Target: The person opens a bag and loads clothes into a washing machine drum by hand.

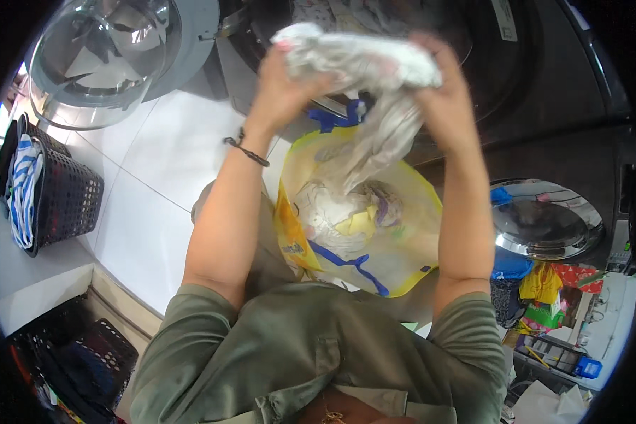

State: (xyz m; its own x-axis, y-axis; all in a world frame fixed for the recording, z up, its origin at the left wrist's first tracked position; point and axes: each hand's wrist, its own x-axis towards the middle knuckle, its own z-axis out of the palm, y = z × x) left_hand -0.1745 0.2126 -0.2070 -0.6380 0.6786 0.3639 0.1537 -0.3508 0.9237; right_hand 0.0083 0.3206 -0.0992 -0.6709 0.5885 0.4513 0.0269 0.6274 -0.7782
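Note:
A bunched white garment (360, 53) is stretched between my two hands, with a twisted part hanging down over the bag. My left hand (286, 88) is closed on its left end, and a dark braided bracelet circles that wrist. At the other end, my right hand (442, 88) grips the cloth, slightly smeared by motion. Below them a large yellow bag (410, 258) with blue handles stands open in front of my body. Pale crumpled laundry (328, 208) lies inside it. Just beyond my hands is the opening of a dark front-loading washer (466, 28) with fabric inside.
A round glass door (106, 63) hangs open at the upper left. On the tiled floor (155, 166), a black perforated laundry basket (67, 191) holds clothes. Another dark basket (109, 353) is at the lower left. To the right are a shiny round door (544, 219) and colourful packages (540, 283).

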